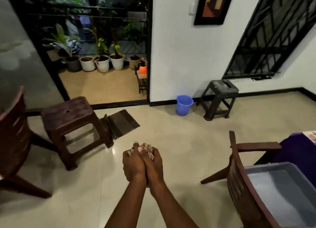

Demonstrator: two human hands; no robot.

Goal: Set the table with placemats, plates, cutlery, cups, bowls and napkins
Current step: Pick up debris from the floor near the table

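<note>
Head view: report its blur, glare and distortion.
Head view: wide-angle bending bows the window grille; soft motion blur smears the chair at left; ceiling-light glare on the floor; the bundle in both hands' grip is too blurred to identify.

Only two forearms and two hands of the person were in view, entering from the bottom edge. Both forearms were bare right down to the frame edge: no sleeves, cuffs or fabric visible. Left hand (134,166) & right hand (153,166) wore no gloves. No watch, bracelet or band showed at either wrist, & no rings could be made out on the fingers (136,146), though that area was blurred & partly covered. Nails too small & blurry to tell.
</note>
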